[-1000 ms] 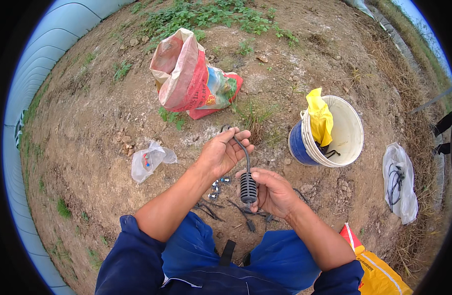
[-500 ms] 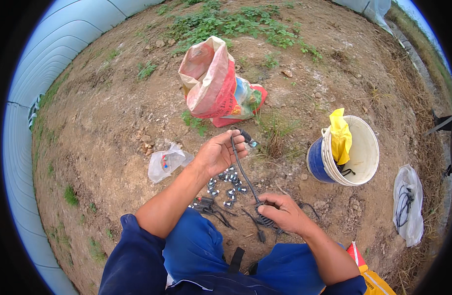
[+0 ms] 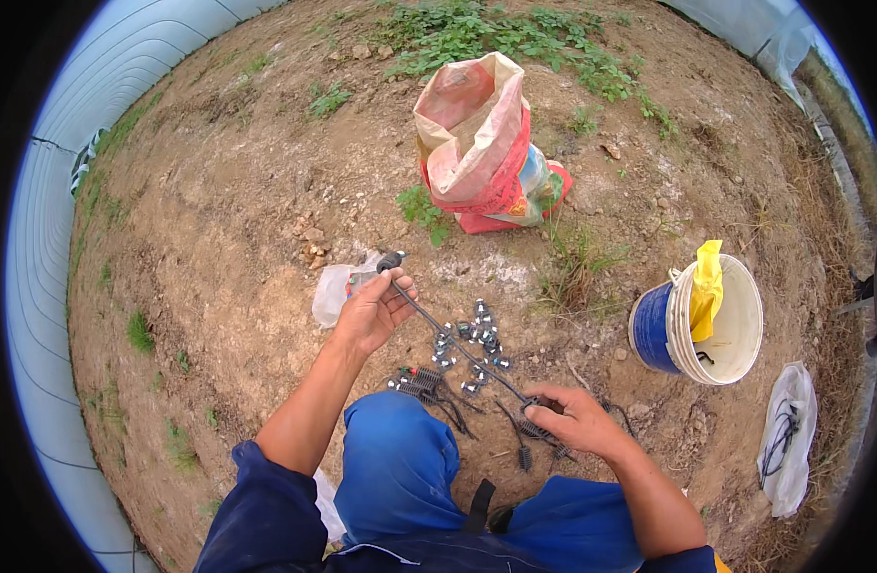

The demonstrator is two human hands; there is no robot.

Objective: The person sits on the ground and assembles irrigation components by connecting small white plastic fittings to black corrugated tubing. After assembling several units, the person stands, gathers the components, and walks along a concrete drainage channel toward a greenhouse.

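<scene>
A thin black tube stretches slantwise between my two hands above the ground. My left hand pinches its far-left end, where a dark ribbed or coiled piece with a pale tip sticks up past the fingers. My right hand grips the other end between thumb and fingers; what lies inside that grip is partly hidden. Beneath the tube lies a heap of small dark fittings with white parts. Black coiled tubes rest by my left knee, and more coiled pieces lie under my right hand.
An open red and white woven sack stands ahead. To the right is a blue and white bucket with a yellow cloth over its rim. Clear plastic bags lie at right and beyond my left hand. The soil is uneven.
My left hand has moved left and away from my right hand, drawing the tube out straighter. The whole view has shifted, so the sack and bucket appear further right.
</scene>
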